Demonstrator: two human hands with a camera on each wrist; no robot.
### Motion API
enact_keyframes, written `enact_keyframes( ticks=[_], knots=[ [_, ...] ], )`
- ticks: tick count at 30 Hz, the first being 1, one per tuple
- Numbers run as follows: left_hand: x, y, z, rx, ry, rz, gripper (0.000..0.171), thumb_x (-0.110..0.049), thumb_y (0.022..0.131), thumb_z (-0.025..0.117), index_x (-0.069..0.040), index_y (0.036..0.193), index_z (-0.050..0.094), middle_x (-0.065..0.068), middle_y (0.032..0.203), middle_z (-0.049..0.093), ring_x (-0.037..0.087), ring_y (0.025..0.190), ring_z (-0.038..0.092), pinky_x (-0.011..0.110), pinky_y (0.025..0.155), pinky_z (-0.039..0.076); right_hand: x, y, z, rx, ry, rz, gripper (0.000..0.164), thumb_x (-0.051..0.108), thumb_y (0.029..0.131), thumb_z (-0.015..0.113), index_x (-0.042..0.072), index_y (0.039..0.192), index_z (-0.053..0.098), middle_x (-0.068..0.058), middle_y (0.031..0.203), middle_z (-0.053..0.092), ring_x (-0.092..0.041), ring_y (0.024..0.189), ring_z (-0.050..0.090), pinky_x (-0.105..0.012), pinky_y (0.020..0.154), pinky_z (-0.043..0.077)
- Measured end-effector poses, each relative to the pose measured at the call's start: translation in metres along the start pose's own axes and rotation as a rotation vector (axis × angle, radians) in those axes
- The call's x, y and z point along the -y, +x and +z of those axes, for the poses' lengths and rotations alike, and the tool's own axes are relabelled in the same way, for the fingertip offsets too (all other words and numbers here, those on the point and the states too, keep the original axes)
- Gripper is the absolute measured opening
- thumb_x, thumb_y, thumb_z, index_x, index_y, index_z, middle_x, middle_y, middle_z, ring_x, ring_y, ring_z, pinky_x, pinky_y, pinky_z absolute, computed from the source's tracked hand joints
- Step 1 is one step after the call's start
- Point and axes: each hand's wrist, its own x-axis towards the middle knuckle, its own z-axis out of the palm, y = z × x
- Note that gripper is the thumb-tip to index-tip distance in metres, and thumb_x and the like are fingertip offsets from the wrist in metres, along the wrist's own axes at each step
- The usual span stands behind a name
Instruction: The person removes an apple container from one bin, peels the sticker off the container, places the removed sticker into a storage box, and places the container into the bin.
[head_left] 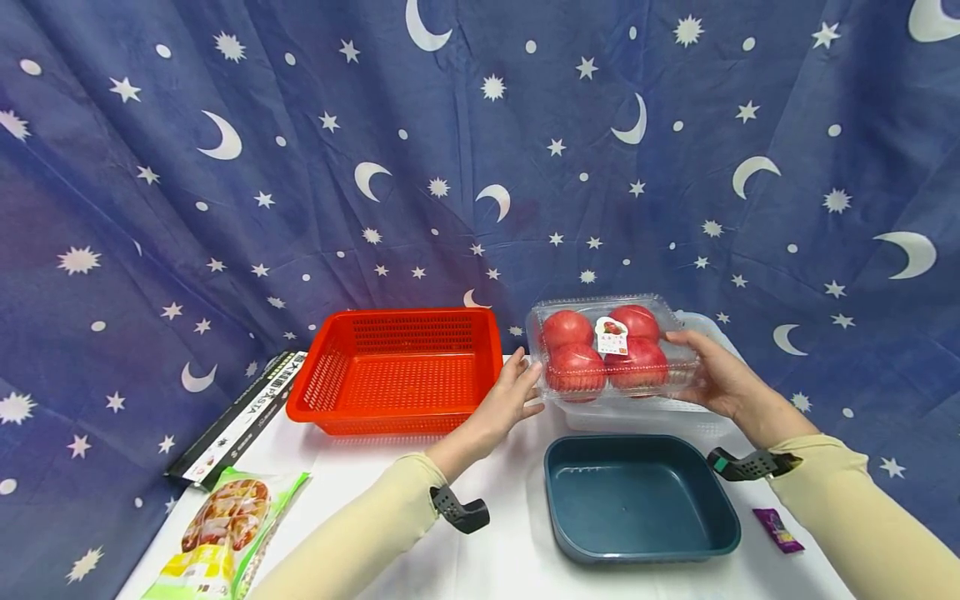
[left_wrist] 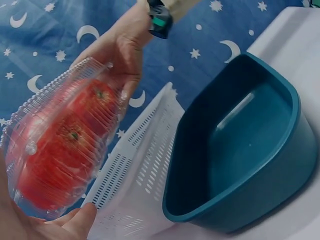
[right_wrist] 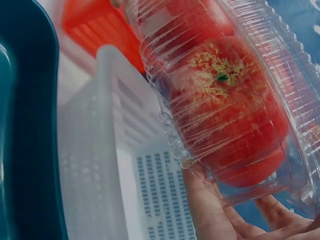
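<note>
A clear plastic clamshell box (head_left: 543,321) of tomatoes (head_left: 576,367), with a white label on its lid, is held up over the white basket (head_left: 622,418). My right hand (head_left: 716,375) grips its right end, thumb on the near side. At the left end, my left hand (head_left: 501,404) has its fingers spread and fairly straight, fingertips right at the box's edge. In the left wrist view, the left hand's fingers (left_wrist: 80,220) lie beside the box's lower end. The right wrist view shows the right hand (right_wrist: 245,220) under the box's corner.
A red basket (head_left: 397,427) stands left of the hands, a dark teal tub (head_left: 637,508) in front of the white basket. Far left are a black-and-white pasta box (head_left: 240,417) and a green-and-yellow food bag (head_left: 225,525). A small purple packet (head_left: 778,530) lies at right. A starry curtain (head_left: 450,208) hangs behind.
</note>
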Motion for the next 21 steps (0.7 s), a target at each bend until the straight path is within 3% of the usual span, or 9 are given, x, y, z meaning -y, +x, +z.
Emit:
enact_keyframes(
  ticks=[7,16,21],
  knots=[
    [-0.007,-0.007,-0.008,-0.013,-0.162,-0.112,0.085,-0.047,0.104,0.053,-0.012,0.165,0.005,0.019,0.166,0.021,0.045,0.136,0.048,0.047,0.106,0.047,-0.007,-0.007,0.015,0.067,0.006,-0.016,0.072,0.046,0.102,0.055,0.016,0.151,0.011,-0.014,0.130,0.041,-0.023,0.104,0.063,-0.047,0.092,0.056],
    [-0.009,-0.018,-0.021,-0.005,-0.167,-0.142,0.091,-0.046,0.098,0.064,-0.012,0.164,0.011,0.018,0.165,0.023,0.044,0.141,0.041,0.051,0.108,0.045,-0.015,-0.020,0.029,0.111,-0.015,-0.037,0.071,0.044,0.103,0.054,0.013,0.155,0.015,-0.009,0.119,0.059,-0.024,0.101,0.067,-0.045,0.090,0.057],
    [-0.009,-0.027,-0.029,0.005,-0.187,-0.146,0.090,-0.042,0.097,0.066,-0.010,0.163,0.013,0.017,0.164,0.023,0.041,0.140,0.044,0.050,0.105,0.048,-0.020,-0.028,0.037,0.107,-0.005,-0.059,0.074,0.041,0.104,0.055,0.015,0.158,0.012,-0.007,0.119,0.059,-0.024,0.102,0.067,-0.047,0.090,0.057]
  ],
)
